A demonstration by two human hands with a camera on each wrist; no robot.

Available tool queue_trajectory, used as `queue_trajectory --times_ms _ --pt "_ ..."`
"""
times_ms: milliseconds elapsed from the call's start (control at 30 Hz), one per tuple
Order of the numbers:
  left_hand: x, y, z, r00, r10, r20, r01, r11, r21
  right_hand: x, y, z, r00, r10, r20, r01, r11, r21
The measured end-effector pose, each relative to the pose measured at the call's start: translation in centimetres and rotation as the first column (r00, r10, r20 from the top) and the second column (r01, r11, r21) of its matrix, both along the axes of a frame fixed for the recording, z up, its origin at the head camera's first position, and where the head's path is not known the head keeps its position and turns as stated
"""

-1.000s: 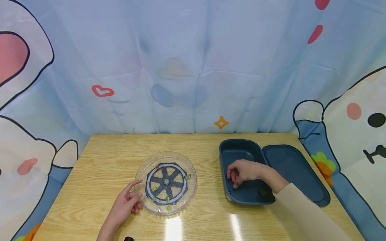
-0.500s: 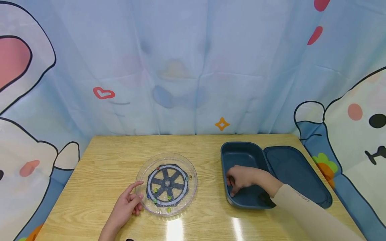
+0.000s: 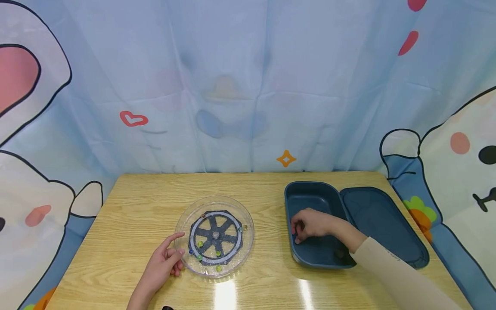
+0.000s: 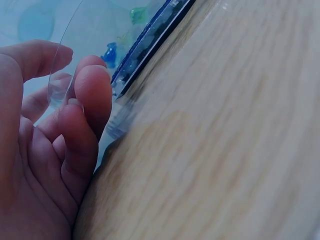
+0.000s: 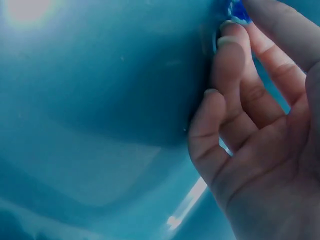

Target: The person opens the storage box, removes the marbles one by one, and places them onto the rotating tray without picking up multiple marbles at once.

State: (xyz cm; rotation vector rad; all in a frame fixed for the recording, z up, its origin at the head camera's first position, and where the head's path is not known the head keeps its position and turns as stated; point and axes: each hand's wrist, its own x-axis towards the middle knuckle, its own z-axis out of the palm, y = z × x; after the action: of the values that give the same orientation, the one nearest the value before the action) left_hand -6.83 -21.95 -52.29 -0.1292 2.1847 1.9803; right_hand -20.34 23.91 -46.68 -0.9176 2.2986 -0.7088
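In the head view my left hand (image 3: 162,262) holds the near-left rim of a clear round tray (image 3: 245,210), its index finger reaching over the edge. The left wrist view shows the other fingers curled at the rim. A dark spoked wheel shape (image 3: 224,238) shows through the tray, with several small glass beads (image 3: 218,268) spread over it. Inside the dark blue box (image 3: 311,202), my right hand (image 3: 313,224) is low at the left wall. Between its thumb and index fingertip, a blue glass bead (image 5: 241,12) shows in the right wrist view.
A dark blue lid (image 3: 385,221) lies on the wooden table (image 3: 147,198) against the box's right side. A small black object (image 3: 167,308) pokes in at the table's front edge. Behind the table hangs a blue cartoon curtain (image 3: 217,64).
My right hand has moved left to the box wall, where a blue bead showed on the box floor a second ago, and its fingertips have come together. My left hand stays at the tray rim.
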Motion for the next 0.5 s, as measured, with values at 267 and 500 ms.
queue_trajectory --times_ms 267,500 --pt "0.0 -0.1 0.0 1.000 0.007 0.002 -0.007 1.000 -0.001 -1.2 1.2 -0.7 0.999 -0.036 0.041 0.037 0.999 -0.025" --pt "0.0 -0.1 0.0 1.000 -0.002 -0.006 0.002 1.000 0.007 -2.5 2.1 -0.7 0.995 -0.051 0.086 0.053 0.998 -0.019"
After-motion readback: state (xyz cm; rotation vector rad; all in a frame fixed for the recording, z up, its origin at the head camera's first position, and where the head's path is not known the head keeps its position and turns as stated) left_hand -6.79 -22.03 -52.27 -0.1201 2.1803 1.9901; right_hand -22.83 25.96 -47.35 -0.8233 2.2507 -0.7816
